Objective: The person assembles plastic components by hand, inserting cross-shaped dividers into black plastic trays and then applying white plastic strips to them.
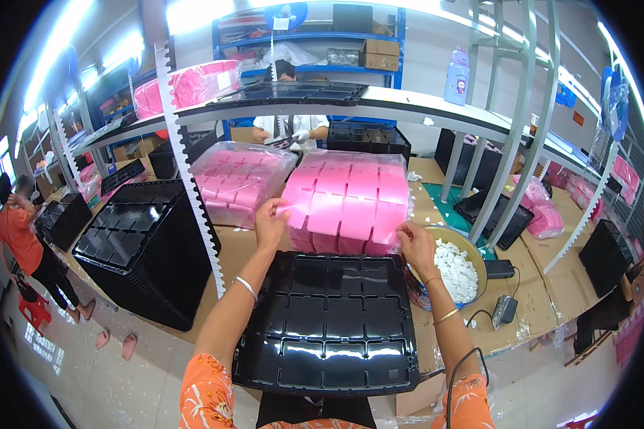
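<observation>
A thick stack of pink slotted sheets (350, 187), partly in clear plastic, stands in front of me on the table. At its near left edge my left hand (270, 223) is closed, pinching the top pink sheet. My right hand (416, 247) has its fingers closed at the right corner of that sheet. The sheet curves down over the stack's near side between the two hands. Between my forearms lies a glossy black plastic tray (329, 322) with molded rectangular compartments; none of its compartments shows any contents.
A round bowl (485, 275) of small white pieces sits right of the tray, beside a black power adapter (504, 312) with a cord. Tall black tray stacks (147, 250) stand left. A second bagged pink stack (236, 179) lies behind. A person (291, 129) works beyond the shelf.
</observation>
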